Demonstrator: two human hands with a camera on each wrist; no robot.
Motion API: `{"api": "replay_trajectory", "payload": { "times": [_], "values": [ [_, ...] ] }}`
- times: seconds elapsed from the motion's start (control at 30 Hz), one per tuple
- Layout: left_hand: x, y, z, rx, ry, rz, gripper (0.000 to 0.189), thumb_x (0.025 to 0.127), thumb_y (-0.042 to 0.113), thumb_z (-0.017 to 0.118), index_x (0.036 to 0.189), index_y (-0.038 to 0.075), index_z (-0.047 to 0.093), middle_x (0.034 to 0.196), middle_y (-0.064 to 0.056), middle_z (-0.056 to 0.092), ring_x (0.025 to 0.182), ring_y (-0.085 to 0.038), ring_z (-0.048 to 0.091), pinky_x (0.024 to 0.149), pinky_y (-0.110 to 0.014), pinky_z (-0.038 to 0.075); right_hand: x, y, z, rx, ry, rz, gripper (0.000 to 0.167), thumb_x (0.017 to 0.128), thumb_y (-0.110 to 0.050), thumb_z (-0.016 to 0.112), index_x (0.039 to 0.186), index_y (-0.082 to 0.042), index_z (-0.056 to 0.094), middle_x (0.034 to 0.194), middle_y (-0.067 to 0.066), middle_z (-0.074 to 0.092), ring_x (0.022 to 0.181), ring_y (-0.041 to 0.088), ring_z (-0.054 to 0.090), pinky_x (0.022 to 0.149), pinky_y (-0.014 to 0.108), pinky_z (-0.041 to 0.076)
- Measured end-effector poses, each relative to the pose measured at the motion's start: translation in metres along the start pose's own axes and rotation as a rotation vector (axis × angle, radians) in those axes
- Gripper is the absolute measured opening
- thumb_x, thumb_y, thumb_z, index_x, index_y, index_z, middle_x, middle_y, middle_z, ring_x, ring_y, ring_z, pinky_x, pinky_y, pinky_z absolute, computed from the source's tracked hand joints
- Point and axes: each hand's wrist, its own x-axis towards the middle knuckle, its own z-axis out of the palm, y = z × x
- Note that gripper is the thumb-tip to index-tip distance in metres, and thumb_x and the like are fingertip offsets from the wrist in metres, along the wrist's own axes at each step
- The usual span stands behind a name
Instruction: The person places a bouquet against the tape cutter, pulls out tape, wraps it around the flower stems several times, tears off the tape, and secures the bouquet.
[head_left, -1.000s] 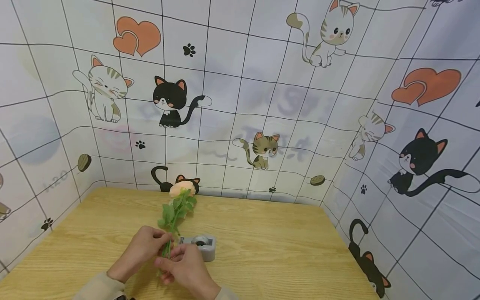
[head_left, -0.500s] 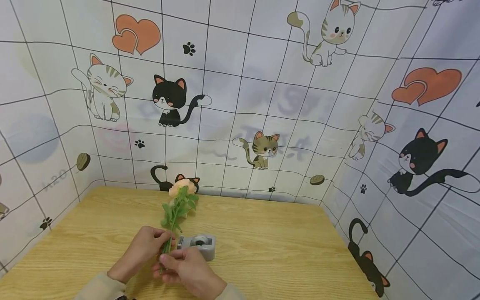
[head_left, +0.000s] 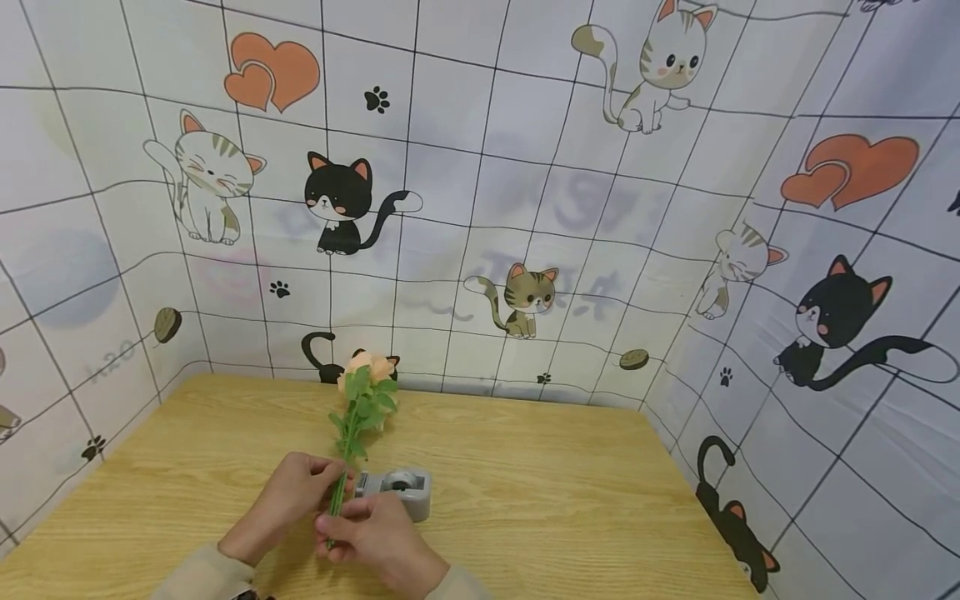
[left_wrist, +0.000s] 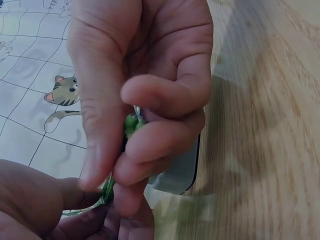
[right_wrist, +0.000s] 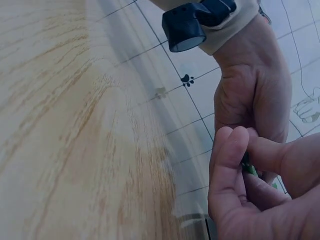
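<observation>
Flower stem [head_left: 339,493] mid-table [head_left: 570,500], edges distant

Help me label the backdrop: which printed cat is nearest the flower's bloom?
The black cat at the wall's base: only its tail and ears show, right behind the peach bloom; the others sit higher.

You are in a little craft corner: a wooden desk [head_left: 525,467] with cartoon cat sheets [head_left: 525,208] hung all around it.

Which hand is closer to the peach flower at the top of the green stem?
Left. The left hand pinches the green stem higher up, nearer the peach flower. The right hand pinches the stem lower down, closer to the person.
</observation>
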Motion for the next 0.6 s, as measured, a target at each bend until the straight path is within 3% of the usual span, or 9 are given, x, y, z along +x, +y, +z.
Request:
{"api": "replay_trajectory", "payload": {
  "times": [0.2,0.4,0.6],
  "values": [
    [-0.002,0.004,-0.001,0.009,-0.008,-0.01,0.041,0.122,0.019,0.06,0.101,-0.001,0.088,0.087,-0.003,0.082,0.076,-0.014,0.066,0.064,-0.025,0.052,-0.001,-0.002,0.007,-0.107,0.086,-0.058,0.008,0.104,-0.002,0.086,0.099,0.003,0.091,0.084,0.011,0.087,0.069,0.007,0.076,0.069,0.02,0.067],
    [-0.002,0.004,0.0,0.04,0.005,-0.018,0.039,0.123,0.026,0.062,0.11,-0.002,0.085,0.066,-0.001,0.062,0.066,-0.017,0.06,0.066,-0.031,0.055,-0.001,-0.004,0.011,-0.178,0.15,-0.089,0.01,0.101,-0.001,0.088,0.092,-0.001,0.091,0.077,0.013,0.085,0.062,0.007,0.076,0.065,0.023,0.067],
    [0.0,0.004,0.002,0.083,0.037,-0.017,0.04,0.118,0.037,0.072,0.109,0.0,0.082,0.072,-0.001,0.066,0.068,-0.016,0.06,0.063,-0.03,0.052,0.001,-0.005,0.016,-0.23,0.201,-0.09,0.013,0.099,0.001,0.09,0.086,-0.003,0.09,0.072,0.01,0.083,0.061,0.012,0.08,0.064,0.026,0.069]
  ]
}}
